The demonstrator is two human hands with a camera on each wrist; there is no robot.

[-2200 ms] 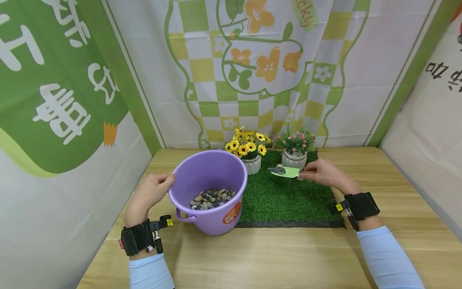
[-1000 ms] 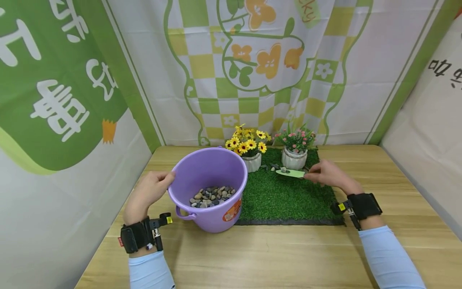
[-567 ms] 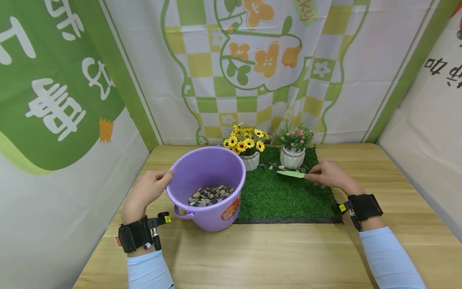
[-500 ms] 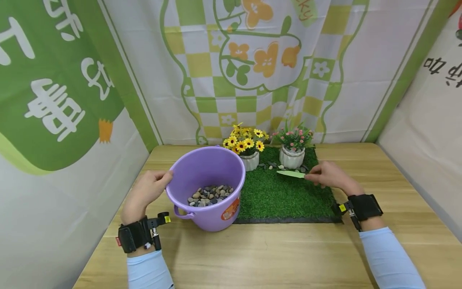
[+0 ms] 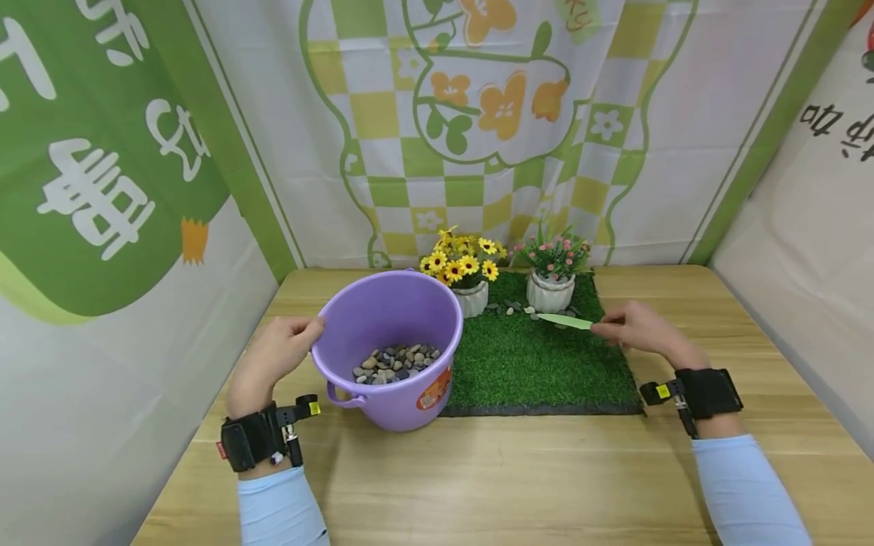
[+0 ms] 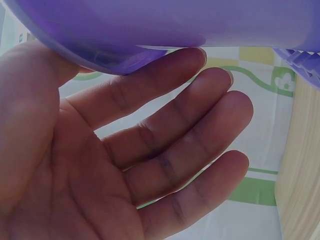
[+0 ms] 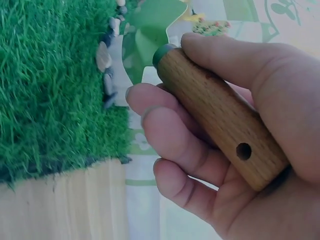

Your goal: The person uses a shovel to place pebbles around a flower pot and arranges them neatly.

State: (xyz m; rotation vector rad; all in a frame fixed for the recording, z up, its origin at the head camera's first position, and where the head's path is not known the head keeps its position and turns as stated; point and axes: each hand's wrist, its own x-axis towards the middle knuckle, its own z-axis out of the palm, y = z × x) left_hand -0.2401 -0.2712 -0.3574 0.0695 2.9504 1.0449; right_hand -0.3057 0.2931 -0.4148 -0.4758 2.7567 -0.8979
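Curled fingers of the right hand (image 5: pixel 638 328) hold a green trowel (image 5: pixel 567 322) by its wooden handle (image 7: pixel 220 117), above the grass mat's (image 5: pixel 539 368) far right part; the left hand (image 5: pixel 275 353) pinches the left rim of a purple bucket (image 5: pixel 403 409) holding pebbles (image 5: pixel 394 365).

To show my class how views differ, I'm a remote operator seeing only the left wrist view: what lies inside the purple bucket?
Observer: Pebbles lie in the purple bucket, below its rim.
Operator: And what is in the right grip?
Observer: It holds the wooden handle of a green trowel.
Operator: What stands just beyond the blade?
Observer: In the head view, a white pot with a pink-flowered plant stands there, on the green mat.
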